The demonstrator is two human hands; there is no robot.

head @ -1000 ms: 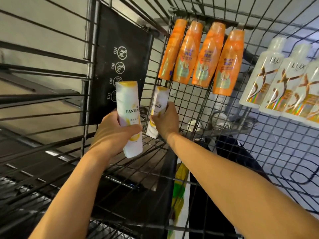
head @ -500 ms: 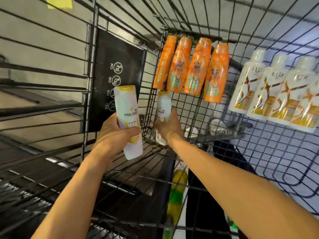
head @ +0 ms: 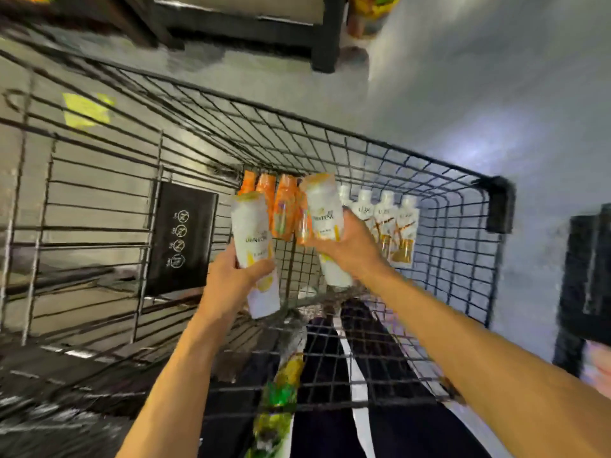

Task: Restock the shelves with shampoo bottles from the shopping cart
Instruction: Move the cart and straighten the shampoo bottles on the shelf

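1. Gripped in left hand (head: 231, 279), fingers wrapped round: white shampoo bottle (head: 252, 233), cap up, above shopping cart (head: 429, 162) basket.
2. Gripped in right hand (head: 350, 249): second white bottle (head: 324, 211), tilted, likewise above the cart.
3. Lying against the cart's far wall: orange bottles (head: 284, 209), beside them pale gold-patterned bottles (head: 396, 233).
4. Heavily motion-blurred; labels barely legible.

The grey floor (head: 463, 77) is smooth, with a bright spot of light (head: 489, 150) on the right, a yellow patch (head: 86, 109) on the left, and a dark shelf frame (head: 325, 38) standing at the far end.
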